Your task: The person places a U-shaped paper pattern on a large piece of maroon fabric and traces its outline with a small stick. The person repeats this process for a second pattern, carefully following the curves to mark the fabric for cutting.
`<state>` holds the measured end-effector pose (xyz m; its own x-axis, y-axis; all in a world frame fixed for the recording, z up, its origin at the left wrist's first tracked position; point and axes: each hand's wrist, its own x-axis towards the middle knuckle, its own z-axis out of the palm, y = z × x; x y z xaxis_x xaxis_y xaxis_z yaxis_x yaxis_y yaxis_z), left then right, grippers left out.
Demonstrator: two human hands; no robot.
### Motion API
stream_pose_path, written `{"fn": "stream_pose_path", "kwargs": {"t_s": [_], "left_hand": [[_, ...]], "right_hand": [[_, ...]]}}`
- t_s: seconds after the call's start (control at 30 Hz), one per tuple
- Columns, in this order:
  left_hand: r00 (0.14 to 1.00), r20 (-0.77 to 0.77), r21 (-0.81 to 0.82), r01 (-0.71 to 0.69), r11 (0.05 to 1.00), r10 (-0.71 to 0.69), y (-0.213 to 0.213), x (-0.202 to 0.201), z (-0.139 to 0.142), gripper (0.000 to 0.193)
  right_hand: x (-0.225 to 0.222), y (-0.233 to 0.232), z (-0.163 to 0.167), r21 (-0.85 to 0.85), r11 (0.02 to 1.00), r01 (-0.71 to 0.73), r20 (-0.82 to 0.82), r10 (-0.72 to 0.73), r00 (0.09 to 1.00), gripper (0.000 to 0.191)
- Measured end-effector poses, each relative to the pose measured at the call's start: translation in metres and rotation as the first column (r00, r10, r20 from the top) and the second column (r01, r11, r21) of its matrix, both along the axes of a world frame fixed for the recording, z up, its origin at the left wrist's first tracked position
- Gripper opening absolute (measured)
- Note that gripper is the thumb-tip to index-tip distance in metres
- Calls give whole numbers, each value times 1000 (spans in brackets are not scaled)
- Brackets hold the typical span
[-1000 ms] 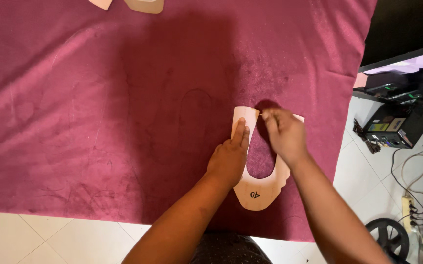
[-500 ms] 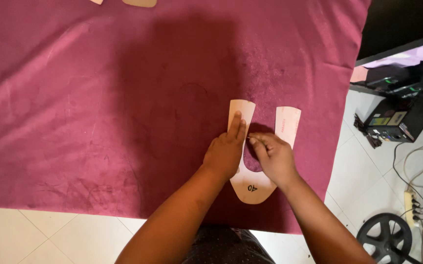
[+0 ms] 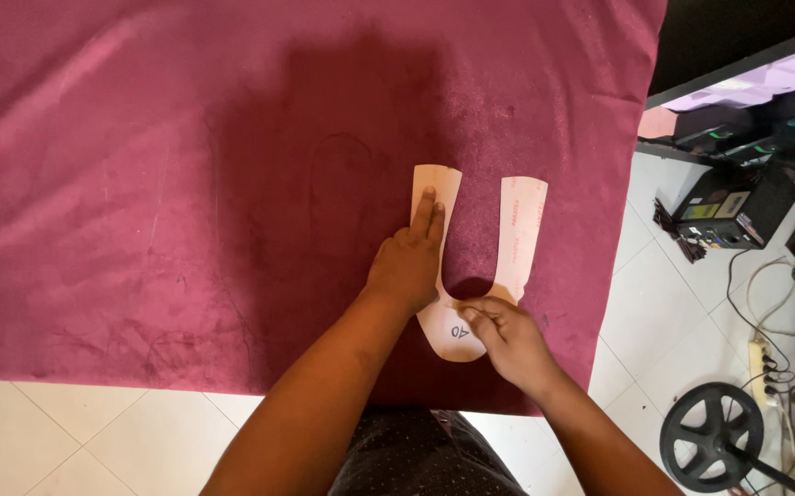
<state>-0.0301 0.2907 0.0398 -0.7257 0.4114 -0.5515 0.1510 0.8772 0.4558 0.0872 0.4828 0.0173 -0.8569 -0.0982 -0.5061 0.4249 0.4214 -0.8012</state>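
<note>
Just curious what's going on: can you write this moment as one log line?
left hand flat on paper pattern | right hand fingers at its inner curve | pattern on maroon cloth

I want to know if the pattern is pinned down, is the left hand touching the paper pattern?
Touching. The head view shows the left hand lying flat on the U-shaped paper pattern, fingers pressed on its left arm.

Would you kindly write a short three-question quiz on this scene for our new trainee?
1. True or false: the left hand lies flat on the U-shaped paper pattern.
2. What colour is the cloth under the pattern?
3. Where is the right hand? A) off the cloth B) at the inner curve of the pattern C) on the black wheel

Key: 1 true; 2 dark red; 3 B.
</note>
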Motion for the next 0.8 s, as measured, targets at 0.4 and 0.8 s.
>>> {"fn": "stream_pose_path", "kwargs": {"t_s": [0.4,0.8], "left_hand": [[999,32,-61,5,998,-3,8,5,19,139],[1000,21,-62,13,998,-11,8,8,15,143]], "right_hand": [[-20,37,-1,33,957,287,-205,-274,940,30],[13,27,12,349,930,119,-295,-11,955,28]]}}
